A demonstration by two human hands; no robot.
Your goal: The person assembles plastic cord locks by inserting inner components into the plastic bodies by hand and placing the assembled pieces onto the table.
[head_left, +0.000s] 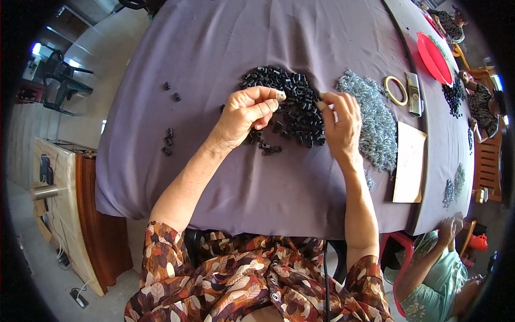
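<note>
My left hand point(242, 115) hovers over the near left side of a heap of small black plastic parts point(292, 86), thumb and forefinger pinched together. Whatever sits between those fingertips is too small to make out. On the heap's right side is my right hand point(344, 122), its thumb and fingers closed towards the black parts; what they hold is hidden. Right of it spreads a pile of small silvery-grey pieces point(377, 134), of a kind I cannot tell. A few black parts point(169, 137) lie apart on the left of the purple-grey cloth point(225, 182).
Beyond the silvery pile lie a roll of tape point(396, 90), a metal-coloured flat object point(414, 94) and a sheet of cardboard point(410, 163). A red tray point(434, 58) stands far right. Other people sit along the right side, one point(437, 268) close by. A wooden cabinet point(86, 214) stands left.
</note>
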